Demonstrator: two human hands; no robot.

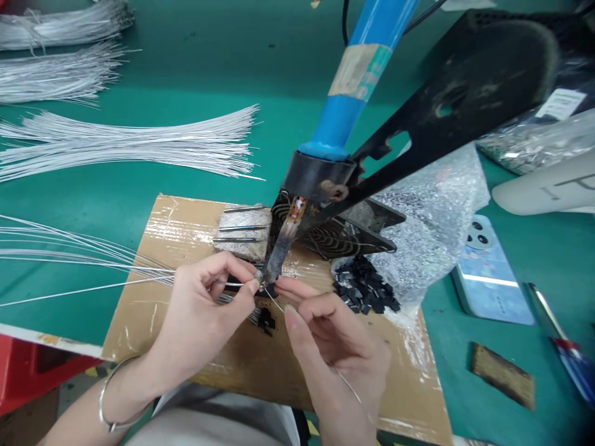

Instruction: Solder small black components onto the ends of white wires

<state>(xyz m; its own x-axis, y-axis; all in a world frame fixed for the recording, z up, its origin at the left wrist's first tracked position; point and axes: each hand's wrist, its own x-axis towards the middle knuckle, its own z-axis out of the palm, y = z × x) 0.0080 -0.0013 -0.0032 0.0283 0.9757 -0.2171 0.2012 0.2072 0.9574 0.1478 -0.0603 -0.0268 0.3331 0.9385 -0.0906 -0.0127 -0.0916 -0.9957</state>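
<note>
My left hand (209,319) is closed in a pinch on the end of a thin white wire (235,285), right beside the hot end of a blue soldering iron (332,121). The iron points down in a black stand arm (437,111). My right hand (339,347) is closed around a thin strand of solder wire (276,301), whose end meets the iron's tip; its tail runs across the palm. Fingertips hide the exact joint. Below my hands lie several wires with black ends (266,320). More loose white wires (88,248) stretch out to the left.
Cardboard (153,248) covers the work spot. On it are a pad with metal tips (242,232), a black fan (325,238) and a heap of small black pieces (365,285). Wire bundles (139,145) lie back left; a phone (493,272) and screwdriver (558,341) lie right.
</note>
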